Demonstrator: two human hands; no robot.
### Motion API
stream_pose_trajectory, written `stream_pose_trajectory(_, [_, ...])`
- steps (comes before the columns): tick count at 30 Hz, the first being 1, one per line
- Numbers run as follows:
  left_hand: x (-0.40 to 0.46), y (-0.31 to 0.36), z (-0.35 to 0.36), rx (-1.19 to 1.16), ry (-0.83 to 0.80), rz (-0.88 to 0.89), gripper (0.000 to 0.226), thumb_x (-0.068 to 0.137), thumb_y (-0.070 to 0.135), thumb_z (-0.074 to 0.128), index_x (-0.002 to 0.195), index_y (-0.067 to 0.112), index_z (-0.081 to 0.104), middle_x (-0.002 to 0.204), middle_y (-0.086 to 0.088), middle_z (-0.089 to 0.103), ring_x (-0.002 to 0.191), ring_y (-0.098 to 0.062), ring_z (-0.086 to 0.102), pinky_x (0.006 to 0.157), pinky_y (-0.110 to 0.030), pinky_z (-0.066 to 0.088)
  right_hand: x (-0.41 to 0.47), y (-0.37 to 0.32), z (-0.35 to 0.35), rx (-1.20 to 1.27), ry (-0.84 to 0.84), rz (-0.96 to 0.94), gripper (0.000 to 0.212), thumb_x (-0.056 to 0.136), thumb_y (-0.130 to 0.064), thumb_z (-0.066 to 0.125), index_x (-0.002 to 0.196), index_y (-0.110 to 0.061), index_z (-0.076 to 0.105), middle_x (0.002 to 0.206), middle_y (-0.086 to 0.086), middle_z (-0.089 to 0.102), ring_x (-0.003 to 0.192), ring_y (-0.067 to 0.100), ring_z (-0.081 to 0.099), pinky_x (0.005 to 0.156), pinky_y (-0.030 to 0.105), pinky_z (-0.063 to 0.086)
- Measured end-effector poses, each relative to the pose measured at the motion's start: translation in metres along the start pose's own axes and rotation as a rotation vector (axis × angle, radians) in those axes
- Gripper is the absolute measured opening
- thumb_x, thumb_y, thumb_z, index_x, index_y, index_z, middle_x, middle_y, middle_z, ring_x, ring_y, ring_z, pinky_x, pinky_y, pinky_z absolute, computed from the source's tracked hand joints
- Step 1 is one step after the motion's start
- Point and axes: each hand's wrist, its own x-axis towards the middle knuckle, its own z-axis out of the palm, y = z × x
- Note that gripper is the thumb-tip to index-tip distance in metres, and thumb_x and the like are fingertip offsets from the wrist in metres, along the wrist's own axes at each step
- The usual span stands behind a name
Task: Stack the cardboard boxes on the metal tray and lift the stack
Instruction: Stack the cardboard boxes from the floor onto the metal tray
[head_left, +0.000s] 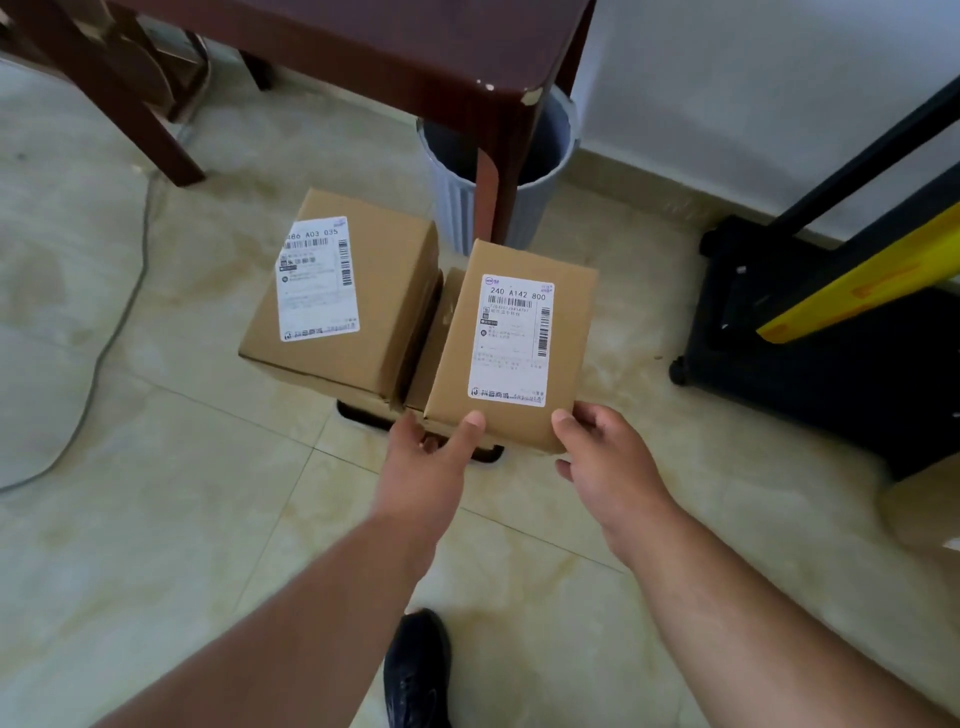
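Both hands grip the near end of the right box (514, 338): left hand (434, 457) with thumb on top, right hand (605, 454) cupping the corner. I would square it against the left box (340, 296) before lifting. The tray (363, 413) beneath looks dark, mostly hidden. Labels read "240 A142 800" and "A03 035".

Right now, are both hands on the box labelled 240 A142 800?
Yes, the left hand and right hand both hold the near edge of that box.
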Motion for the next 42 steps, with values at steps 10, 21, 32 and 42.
stream_pose_trajectory(10, [0.01, 0.002, -0.002, -0.183, -0.049, -0.112, 0.056, 0.07, 0.07, 0.08, 0.115, 0.043, 0.06, 0.122, 0.026, 0.06, 0.123, -0.008, 0.055, 0.115, -0.045, 0.042, 0.007, -0.013, 0.015, -0.033, -0.025, -0.028, 0.015, 0.1, -0.035, 0.062, 0.114, -0.034, 0.066, 0.11, -0.017, 0.072, 0.109, 0.007, 0.067, 0.104, 0.048, 0.053])
stream_pose_trajectory(21, [0.013, 0.013, -0.011, -0.246, -0.01, -0.054, 0.095, 0.057, 0.078, 0.077, 0.14, 0.036, 0.056, 0.13, 0.023, 0.062, 0.126, -0.006, 0.056, 0.114, -0.046, 0.043, 0.009, -0.024, 0.031, 0.008, -0.045, -0.023, 0.014, 0.1, -0.033, 0.062, 0.114, -0.03, 0.065, 0.105, -0.017, 0.072, 0.102, 0.003, 0.068, 0.104, 0.046, 0.054])
stream_pose_trajectory(32, [0.012, 0.003, -0.013, -0.195, 0.009, -0.046, 0.085, 0.08, 0.069, 0.073, 0.152, 0.031, 0.047, 0.129, 0.02, 0.06, 0.108, 0.003, 0.057, 0.114, -0.044, 0.044, 0.002, -0.023, 0.026, 0.014, -0.045, 0.028, 0.028, 0.097, -0.036, 0.065, 0.123, -0.024, 0.067, 0.104, -0.018, 0.074, 0.1, 0.0, 0.069, 0.1, 0.044, 0.056])
stream_pose_trajectory(42, [-0.026, -0.034, 0.015, 0.119, -0.11, -0.063, 0.083, 0.086, 0.061, 0.072, 0.156, 0.032, 0.039, 0.154, 0.009, 0.05, 0.122, -0.022, 0.061, 0.117, -0.049, 0.039, -0.012, 0.016, -0.022, -0.043, 0.031, 0.101, 0.038, 0.096, -0.051, 0.061, 0.114, -0.018, 0.069, 0.099, -0.008, 0.067, 0.098, 0.012, 0.066, 0.1, 0.046, 0.056])
